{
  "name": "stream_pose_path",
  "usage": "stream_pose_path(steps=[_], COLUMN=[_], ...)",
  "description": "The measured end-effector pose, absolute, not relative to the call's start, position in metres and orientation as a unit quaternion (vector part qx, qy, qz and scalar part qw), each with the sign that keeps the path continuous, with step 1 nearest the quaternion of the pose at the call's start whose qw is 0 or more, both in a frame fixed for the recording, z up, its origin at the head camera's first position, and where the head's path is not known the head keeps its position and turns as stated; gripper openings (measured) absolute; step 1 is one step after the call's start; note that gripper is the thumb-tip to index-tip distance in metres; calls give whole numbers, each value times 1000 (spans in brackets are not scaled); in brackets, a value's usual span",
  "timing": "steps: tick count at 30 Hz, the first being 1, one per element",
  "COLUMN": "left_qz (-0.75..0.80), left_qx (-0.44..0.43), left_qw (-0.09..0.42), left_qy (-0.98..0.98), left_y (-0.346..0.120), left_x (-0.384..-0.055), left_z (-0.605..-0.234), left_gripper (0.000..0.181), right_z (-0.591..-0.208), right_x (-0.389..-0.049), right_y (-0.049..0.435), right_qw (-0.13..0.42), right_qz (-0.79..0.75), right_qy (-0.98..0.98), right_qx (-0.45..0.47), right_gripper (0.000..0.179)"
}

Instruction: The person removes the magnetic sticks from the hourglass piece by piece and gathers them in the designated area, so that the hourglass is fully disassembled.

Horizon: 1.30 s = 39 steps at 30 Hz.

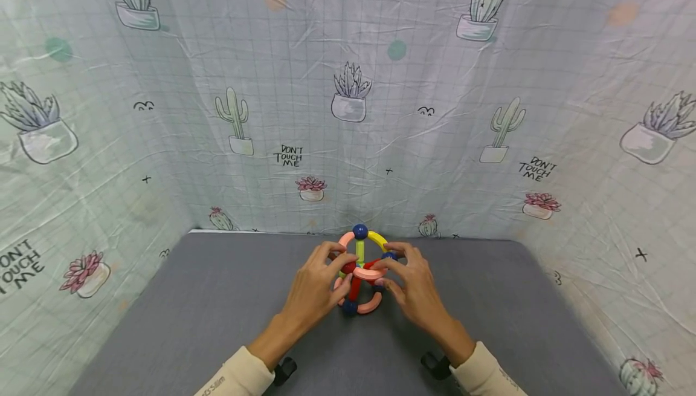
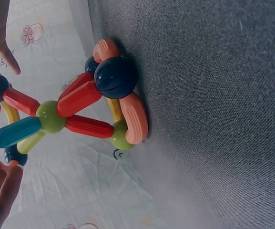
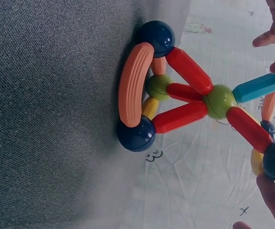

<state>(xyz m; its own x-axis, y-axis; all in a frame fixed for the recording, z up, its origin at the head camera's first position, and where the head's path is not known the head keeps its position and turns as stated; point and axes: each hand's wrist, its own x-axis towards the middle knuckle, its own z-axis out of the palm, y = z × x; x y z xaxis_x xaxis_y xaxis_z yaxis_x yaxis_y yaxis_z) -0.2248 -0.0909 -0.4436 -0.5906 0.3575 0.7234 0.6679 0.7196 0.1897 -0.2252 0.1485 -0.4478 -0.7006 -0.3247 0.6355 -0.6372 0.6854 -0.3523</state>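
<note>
A ball-and-stick toy structure (image 1: 354, 287) stands on the grey table between both hands. Its lower ring has blue balls (image 3: 156, 38), a green ball (image 2: 122, 134) and curved pink sticks (image 3: 136, 86). Red sticks (image 3: 189, 69) rise to a central green ball (image 3: 219, 101), from which a turquoise stick (image 3: 256, 88) runs to a red ball (image 1: 348, 267). My left hand (image 1: 315, 287) pinches that red ball. With bent fingers, my right hand (image 1: 415, 290) holds the right blue ball (image 1: 389, 256) and the end of the front pink curved stick (image 1: 370, 274). Its palm side is hidden.
A patterned cloth (image 1: 348, 160) with cactus drawings hangs behind and along both sides. The grey table (image 1: 217, 299) reaches back to it. On top of the structure's far side sits a blue ball (image 1: 360, 231), joined to a yellow curved stick (image 1: 377, 238).
</note>
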Motion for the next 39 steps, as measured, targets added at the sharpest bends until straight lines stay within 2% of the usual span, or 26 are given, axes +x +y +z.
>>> stream_pose_path(steps=[39], left_qz=[-232], left_qx=[-296], left_qw=[363], left_qy=[-852], left_y=[-92], left_x=[-229], left_z=[-448], left_gripper=[34], right_z=[-457], right_x=[-225], right_y=[147], right_qw=[275], right_qz=[302], right_qy=[-869], right_qx=[280], right_gripper=[21])
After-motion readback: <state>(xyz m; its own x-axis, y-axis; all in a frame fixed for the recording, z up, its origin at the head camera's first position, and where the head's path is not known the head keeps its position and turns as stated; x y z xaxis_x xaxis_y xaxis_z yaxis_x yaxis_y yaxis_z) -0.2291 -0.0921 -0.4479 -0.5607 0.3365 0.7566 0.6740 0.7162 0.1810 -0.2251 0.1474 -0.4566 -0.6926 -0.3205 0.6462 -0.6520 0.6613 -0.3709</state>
